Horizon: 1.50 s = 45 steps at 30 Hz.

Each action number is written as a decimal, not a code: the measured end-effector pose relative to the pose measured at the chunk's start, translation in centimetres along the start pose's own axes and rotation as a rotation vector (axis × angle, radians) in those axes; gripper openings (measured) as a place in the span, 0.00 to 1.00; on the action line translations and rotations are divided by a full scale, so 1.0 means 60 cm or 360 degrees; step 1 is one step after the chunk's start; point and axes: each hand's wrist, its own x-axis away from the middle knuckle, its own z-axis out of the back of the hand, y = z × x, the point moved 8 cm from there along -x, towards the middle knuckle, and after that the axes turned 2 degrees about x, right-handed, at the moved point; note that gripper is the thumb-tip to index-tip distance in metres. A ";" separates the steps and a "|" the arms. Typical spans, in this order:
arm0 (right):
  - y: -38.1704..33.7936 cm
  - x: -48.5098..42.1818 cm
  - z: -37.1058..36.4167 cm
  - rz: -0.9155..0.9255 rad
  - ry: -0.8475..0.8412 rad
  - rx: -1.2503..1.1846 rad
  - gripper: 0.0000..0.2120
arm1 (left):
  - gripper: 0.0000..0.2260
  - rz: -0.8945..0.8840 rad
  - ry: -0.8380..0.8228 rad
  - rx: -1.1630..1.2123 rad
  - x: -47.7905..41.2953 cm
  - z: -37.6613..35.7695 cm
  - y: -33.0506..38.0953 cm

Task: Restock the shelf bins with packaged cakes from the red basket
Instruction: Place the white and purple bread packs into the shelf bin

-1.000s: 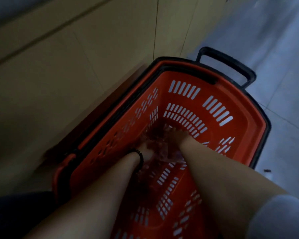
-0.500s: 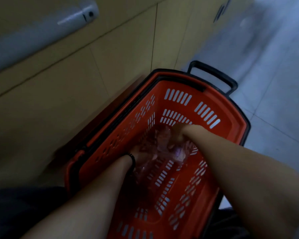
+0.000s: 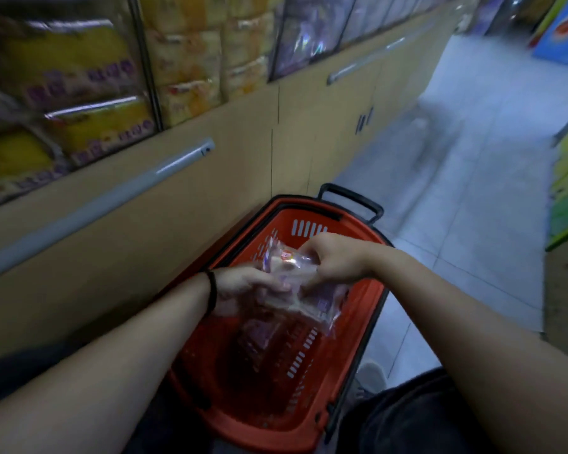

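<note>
Cabinet front (image 3: 145, 244) tight beside red basket (image 3: 357, 362) left; floor (image 3: 472, 224) open rt

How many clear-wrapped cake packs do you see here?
3 cake packs: one pinched by right hand, one below at left hand, one lower inside the red plastic basket; more may be hidden.

The red plastic basket (image 3: 269, 430), black-rimmed, is showing rows of pale slots; the clear cake packets (image 3: 290, 264) are flashing purple print.

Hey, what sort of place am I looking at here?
Most likely a supermarket aisle: clear-fronted shelf bins full of packaged goods, a red basket on the tiled floor, and packaged cakes gripped by the left hand and right hand over it.
</note>
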 end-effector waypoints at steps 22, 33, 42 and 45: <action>-0.077 0.065 0.058 0.0240 0.0632 -0.1558 0.15 | 0.14 -0.0735 0.0621 -0.0042 0.193 0.025 0.157; -0.015 0.085 0.119 0.0150 0.1005 -0.2022 0.10 | 0.11 -0.0824 0.0899 -0.0125 0.241 0.045 0.165; -0.055 0.115 0.147 0.0243 0.1199 -0.2142 0.12 | 0.09 -0.0901 0.0977 0.0082 0.330 0.039 0.164; -0.110 0.130 0.160 0.0438 0.1138 -0.2176 0.14 | 0.21 -0.1013 0.1107 -0.0266 0.412 0.028 0.190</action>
